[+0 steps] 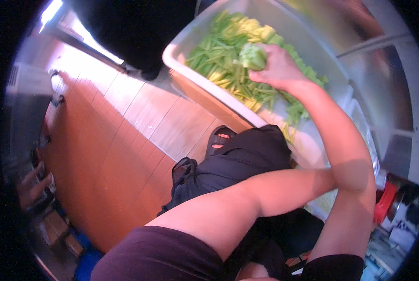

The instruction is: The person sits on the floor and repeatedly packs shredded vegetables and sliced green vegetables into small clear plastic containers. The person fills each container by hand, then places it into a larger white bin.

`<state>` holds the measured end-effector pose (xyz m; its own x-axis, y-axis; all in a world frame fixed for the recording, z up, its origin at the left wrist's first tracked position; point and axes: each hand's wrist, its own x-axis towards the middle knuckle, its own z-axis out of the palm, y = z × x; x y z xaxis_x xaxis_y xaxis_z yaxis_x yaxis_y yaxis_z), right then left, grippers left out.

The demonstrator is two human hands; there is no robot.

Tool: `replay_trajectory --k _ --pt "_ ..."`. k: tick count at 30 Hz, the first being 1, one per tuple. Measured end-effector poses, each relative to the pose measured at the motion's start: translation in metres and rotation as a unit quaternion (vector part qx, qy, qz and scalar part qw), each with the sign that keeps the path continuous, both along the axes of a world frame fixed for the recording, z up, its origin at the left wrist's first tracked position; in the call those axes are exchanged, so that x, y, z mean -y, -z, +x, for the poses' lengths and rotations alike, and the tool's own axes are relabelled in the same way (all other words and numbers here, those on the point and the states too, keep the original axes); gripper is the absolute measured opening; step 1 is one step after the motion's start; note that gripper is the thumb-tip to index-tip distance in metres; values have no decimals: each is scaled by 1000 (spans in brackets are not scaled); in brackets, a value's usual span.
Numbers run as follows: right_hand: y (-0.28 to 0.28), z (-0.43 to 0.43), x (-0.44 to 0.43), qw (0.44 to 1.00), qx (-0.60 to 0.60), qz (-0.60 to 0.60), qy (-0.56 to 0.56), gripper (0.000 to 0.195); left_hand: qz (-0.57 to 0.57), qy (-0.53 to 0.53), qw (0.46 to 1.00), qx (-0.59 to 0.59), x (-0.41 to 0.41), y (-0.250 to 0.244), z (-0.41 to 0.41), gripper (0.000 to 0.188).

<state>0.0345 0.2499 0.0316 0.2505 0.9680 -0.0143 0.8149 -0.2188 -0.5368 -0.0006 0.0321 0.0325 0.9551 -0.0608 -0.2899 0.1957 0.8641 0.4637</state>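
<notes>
My right hand [279, 68] holds a pale green piece of vegetable [253, 56], its kind unclear, above a large white plastic tub [209, 82]. Inside the tub lies a heap of cut green leafy vegetables [227, 52], mixed with yellow pieces. My left forearm reaches to the right and passes behind my right elbow, which hides my left hand. Near that elbow, a pale surface carries a few green scraps, and clear plastic shows at its right edge.
A brown cardboard box [209, 102] stands under the tub. My sandalled foot [221, 138] rests on the tiled floor [139, 119]. A person in dark clothing [135, 31] stands beyond the tub's left side. A wheeled unit [30, 84] is at far left; a red object [386, 202] lies at right.
</notes>
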Motion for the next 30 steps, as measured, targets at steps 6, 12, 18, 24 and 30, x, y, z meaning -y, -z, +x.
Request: replay_trajectory --k 6,12,18,24,30 --pt "-93 15 157 951 -120 76 274 29 75 -97 990 64 11 8 32 29" --pt "-107 0 324 878 -93 117 456 33 -37 24 999 -31 9 -5 28 39" --pt "-68 -15 319 836 140 -33 529 49 -39 46 998 -6 11 1 19 58" --pt "-48 -12 325 864 277 51 418 52 -8 41 998 -38 7 -7 15 49" --pt "-46 -8 331 861 304 54 405 55 -25 58 998 -2 3 -4 20 50"
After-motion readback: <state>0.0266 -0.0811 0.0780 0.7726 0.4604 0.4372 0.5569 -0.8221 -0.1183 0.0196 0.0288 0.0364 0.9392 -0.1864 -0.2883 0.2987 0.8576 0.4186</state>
